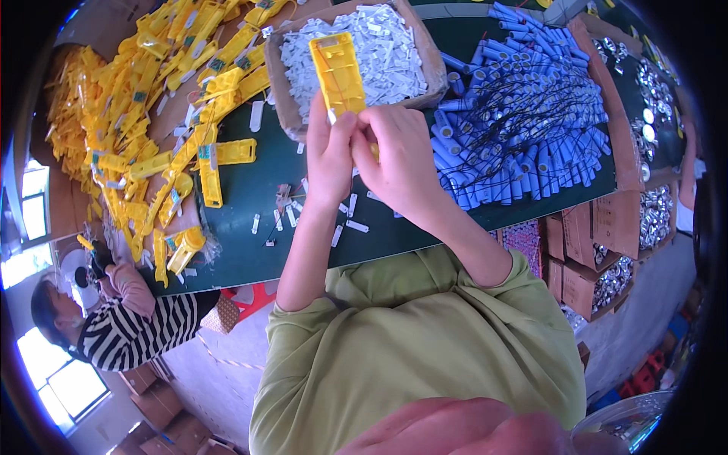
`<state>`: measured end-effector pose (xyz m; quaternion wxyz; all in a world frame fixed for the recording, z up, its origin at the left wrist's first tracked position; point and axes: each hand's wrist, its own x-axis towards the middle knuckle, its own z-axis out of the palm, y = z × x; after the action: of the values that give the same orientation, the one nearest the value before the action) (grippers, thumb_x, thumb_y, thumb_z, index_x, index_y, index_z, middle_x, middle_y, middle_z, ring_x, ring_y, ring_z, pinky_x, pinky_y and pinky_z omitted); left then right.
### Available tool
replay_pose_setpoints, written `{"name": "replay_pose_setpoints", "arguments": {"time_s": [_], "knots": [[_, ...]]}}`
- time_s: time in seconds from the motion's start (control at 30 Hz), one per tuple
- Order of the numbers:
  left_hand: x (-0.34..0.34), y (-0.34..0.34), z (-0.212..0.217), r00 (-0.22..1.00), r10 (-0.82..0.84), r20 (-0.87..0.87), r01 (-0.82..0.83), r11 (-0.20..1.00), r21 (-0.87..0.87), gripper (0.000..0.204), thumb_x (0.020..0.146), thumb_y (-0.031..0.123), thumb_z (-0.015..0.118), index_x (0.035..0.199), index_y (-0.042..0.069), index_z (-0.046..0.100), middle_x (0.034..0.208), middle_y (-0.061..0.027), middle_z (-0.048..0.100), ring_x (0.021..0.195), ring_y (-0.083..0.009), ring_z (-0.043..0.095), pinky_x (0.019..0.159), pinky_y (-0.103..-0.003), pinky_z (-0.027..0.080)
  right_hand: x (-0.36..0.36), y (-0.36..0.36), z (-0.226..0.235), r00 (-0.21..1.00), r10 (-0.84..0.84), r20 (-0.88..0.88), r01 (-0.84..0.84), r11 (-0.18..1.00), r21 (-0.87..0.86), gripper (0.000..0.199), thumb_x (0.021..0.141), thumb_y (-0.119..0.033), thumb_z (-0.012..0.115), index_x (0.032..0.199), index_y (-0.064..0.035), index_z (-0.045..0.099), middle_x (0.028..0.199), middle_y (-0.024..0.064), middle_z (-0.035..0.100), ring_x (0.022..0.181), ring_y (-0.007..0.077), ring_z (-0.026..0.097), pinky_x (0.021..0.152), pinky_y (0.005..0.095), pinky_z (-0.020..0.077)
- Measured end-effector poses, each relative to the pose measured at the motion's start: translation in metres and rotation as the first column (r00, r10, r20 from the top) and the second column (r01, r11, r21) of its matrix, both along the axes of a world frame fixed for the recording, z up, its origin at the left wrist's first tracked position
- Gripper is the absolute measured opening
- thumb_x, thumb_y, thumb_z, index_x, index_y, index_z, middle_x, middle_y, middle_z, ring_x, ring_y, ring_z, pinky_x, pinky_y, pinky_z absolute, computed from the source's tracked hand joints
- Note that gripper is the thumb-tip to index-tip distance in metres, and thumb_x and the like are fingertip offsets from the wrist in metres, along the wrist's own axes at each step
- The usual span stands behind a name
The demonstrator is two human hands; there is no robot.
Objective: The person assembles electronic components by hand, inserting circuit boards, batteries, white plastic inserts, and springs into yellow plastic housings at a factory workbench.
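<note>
A long yellow plastic casing (339,67), its hollow inner side facing me, is held up over the box of white parts. Thin wires run along the inside of the casing. My left hand (331,163) is closed round its lower end, with a small white bit showing by the thumb. Fingers of my right hand (400,161) are pinched at that same lower end, against the left thumb. Whether they also hold a small part is hidden. Below my hands, several small white plastic strips (357,226) lie scattered on the green table (235,262).
A cardboard box (437,72) of white plastic pieces stands ahead. Yellow casings (114,144) are heaped at left, blue cylindrical cells (523,114) with black wires at right. Cartons (580,284) of shiny metal parts stand far right. A person in stripes (148,330) works at lower left.
</note>
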<state>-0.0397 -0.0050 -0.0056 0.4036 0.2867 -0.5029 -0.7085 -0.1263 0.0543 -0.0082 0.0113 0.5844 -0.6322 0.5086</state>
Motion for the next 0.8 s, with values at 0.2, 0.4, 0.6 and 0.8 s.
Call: {"name": "replay_pose_setpoints", "arguments": {"time_s": [0.2, 0.4, 0.6, 0.8], "knots": [[-0.005, -0.012, -0.004, 0.993, -0.013, 0.116, 0.021, 0.998, -0.061, 0.033, 0.092, 0.011, 0.036, 0.124, 0.004, 0.037, 0.102, -0.0097, 0.055, 0.09, -0.0151, 0.054, 0.08, -0.028, 0.045, -0.004, 0.003, 0.008, 0.998, 0.037, 0.053, -0.041, 0.996, 0.077, 0.015, 0.074, -0.005, 0.057, 0.087, -0.0048, 0.051, 0.076, 0.0086, 0.055, 0.072, 0.0266, 0.053, 0.069, 0.0394, 0.0362], [0.001, -0.019, 0.0, 0.988, -0.151, 0.029, 0.149, 0.987, 0.055, 0.037, 0.089, 0.011, 0.036, 0.126, 0.004, 0.031, 0.101, -0.0144, 0.054, 0.082, -0.0202, 0.057, 0.07, -0.033, 0.052, -0.028, 0.024, 0.03, 0.879, 0.241, 0.411, -0.341, 0.921, 0.187, 0.032, 0.08, -0.007, 0.058, 0.112, -0.0017, 0.054, 0.075, 0.0074, 0.057, 0.068, 0.0193, 0.056, 0.062, 0.0343, 0.0404], [0.005, -0.02, 0.007, 0.974, -0.223, 0.049, 0.223, 0.975, 0.004, 0.043, 0.084, 0.01, 0.037, 0.126, 0.001, 0.028, 0.098, -0.015, 0.052, 0.077, -0.0212, 0.057, 0.07, -0.04, 0.054, -0.187, -0.029, 0.035, 0.884, 0.162, -0.438, 0.08, 0.872, 0.484, 0.019, 0.085, -0.012, 0.053, 0.098, -0.0003, 0.06, 0.092, 0.0163, 0.063, 0.083, 0.0325, 0.061, 0.072, 0.0368, 0.0481], [0.017, -0.023, -0.002, 0.974, -0.228, 0.016, 0.227, 0.974, 0.014, 0.045, 0.087, 0.006, 0.033, 0.13, 0.002, 0.023, 0.1, -0.0135, 0.051, 0.079, -0.0193, 0.056, 0.071, -0.037, 0.053, -0.217, -0.1, -0.031, 0.786, 0.447, -0.427, 0.084, 0.607, 0.79, 0.028, 0.076, -0.025, 0.064, 0.093, -0.0037, 0.057, 0.084, 0.0185, 0.064, 0.082, 0.0374, 0.062, 0.07, 0.0454, 0.0499]]}}
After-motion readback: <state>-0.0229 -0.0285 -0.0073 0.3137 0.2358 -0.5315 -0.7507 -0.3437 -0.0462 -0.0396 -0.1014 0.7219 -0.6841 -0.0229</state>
